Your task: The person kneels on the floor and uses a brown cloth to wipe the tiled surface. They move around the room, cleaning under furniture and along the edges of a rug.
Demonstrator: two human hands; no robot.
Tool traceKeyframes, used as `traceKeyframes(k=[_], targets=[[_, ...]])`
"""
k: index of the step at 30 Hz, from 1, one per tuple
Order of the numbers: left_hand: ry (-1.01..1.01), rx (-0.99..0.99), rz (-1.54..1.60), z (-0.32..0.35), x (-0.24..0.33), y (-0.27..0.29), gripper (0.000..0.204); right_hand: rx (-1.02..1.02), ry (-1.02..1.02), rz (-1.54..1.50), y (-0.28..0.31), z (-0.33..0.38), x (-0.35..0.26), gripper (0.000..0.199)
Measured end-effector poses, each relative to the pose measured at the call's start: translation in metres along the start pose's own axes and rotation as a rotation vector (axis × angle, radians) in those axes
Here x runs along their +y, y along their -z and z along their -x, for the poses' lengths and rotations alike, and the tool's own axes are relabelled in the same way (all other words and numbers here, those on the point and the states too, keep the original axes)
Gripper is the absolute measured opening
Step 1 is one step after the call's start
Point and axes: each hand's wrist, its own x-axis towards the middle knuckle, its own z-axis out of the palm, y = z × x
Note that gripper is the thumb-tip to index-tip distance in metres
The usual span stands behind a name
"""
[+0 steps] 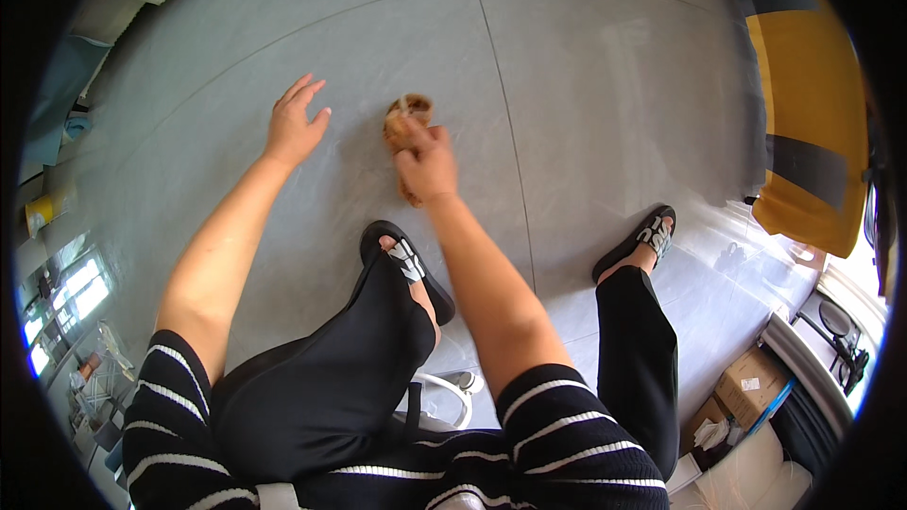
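Note:
My right hand (430, 165) reaches out over the grey floor and is closed on a brown, soft-looking thing (408, 111). Motion blurs the fingers and this thing, so its kind does not show clearly. Part of it sticks out beyond my fingers and part below my thumb, with a pale strip near its far end. To the left of it my left hand (298, 123) is open over the floor, fingers apart and nothing in them.
My feet in black slide sandals (406, 269) stand apart on the grey tiles (614, 66). Yellow and dark fabric (812, 85) hangs along the right edge. A cardboard box (753, 385) is at the lower right. A white curved frame (461, 401) shows between my legs.

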Motion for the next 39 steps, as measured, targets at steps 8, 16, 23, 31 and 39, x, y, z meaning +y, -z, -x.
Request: traceKeyframes(k=[8, 16, 23, 31, 39], targets=[[0.086, -0.037, 0.095, 0.026, -0.006, 0.006, 0.044, 0.501, -0.260, 0.239, 0.194, 0.071, 0.159, 0.055], [0.014, -0.112, 0.105, 0.010, 0.047, -0.003, 0.047, 0.180, -0.185, 0.261, 0.042, 0.091, 0.075, 0.036], [0.018, -0.087, 0.240, 0.013, 0.084, 0.003, 0.045, 0.016, -0.224, -0.764, 0.163, 0.050, 0.064, 0.051], [0.069, -0.136, 0.030, 0.039, 0.026, -0.001, 0.046, 0.530, -0.148, 0.422, 0.328, 0.011, 0.216, 0.070], [0.014, -0.177, -0.009, 0.026, 0.029, -0.004, 0.047, 0.547, 0.344, 0.551, 0.176, -0.007, 0.201, 0.048]])
